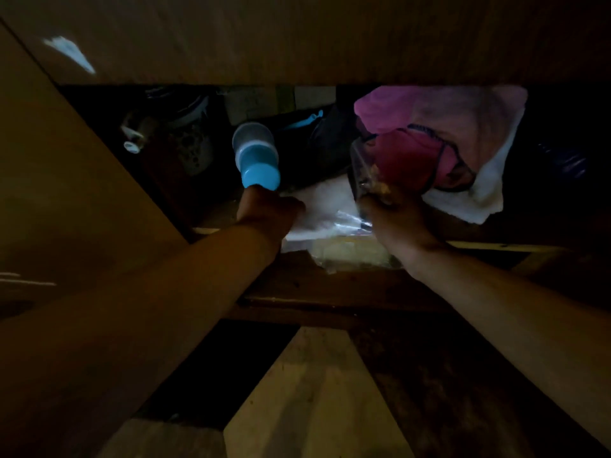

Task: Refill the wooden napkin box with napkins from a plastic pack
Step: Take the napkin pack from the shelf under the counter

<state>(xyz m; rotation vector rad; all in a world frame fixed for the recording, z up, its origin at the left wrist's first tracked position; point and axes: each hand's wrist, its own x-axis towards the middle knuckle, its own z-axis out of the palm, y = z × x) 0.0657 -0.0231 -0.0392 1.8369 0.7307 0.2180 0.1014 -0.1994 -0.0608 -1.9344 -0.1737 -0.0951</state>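
Left hand (pixel 271 209): I'm seeing it curling closed on the clear plastic pack of white napkins (pixel 325 214), low in the dark cupboard.
Right hand (pixel 391 209): gripping the pack's other side.
Napkin box: not visible.
Risk: I'm judging the pull could knock over the blue plastic bottle (pixel 256 157).

Cupboard opening low and dim. Wooden panel (pixel 297 38) closed off the top; slanted wooden door (pixel 66 180) walled the left. Blue plastic stacked cups lying on their side (pixel 254 157) sat just beyond the left hand (pixel 267 209). Pink-and-white bundled cloth (pixel 463 140) crowded the right, above the right hand (pixel 393 213). Open passage only between cups and cloth, over the white plastic-wrapped pack (pixel 327 206)
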